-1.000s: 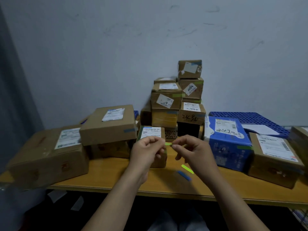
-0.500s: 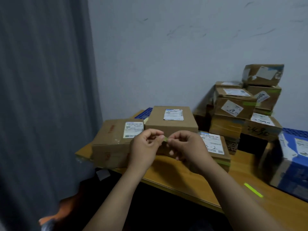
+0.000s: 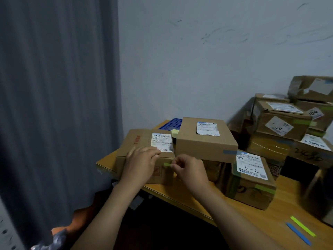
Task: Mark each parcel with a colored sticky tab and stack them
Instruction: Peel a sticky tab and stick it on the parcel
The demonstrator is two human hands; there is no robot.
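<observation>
A brown cardboard parcel (image 3: 140,141) with a white label lies at the table's left end. My left hand (image 3: 139,164) rests flat on its front top edge, fingers spread. My right hand (image 3: 187,168) pinches a green sticky tab (image 3: 167,164) against the parcel's front face near its right corner. A second parcel (image 3: 203,141) sits just right of it, raised on another box. A parcel marked "3-2" (image 3: 252,179) with green tabs stands further right. A stack of parcels (image 3: 292,127) rises at the back right.
A loose green tab (image 3: 302,226) and a blue tab (image 3: 298,233) lie on the wooden table (image 3: 281,210) at the lower right. A blue perforated tray (image 3: 172,123) lies behind the left parcels. A grey curtain (image 3: 54,105) hangs at the left.
The view has swung left. Both hands, which held the green tab between them in the air, have moved to the leftmost parcel; the left hand has let go and lies on the box.
</observation>
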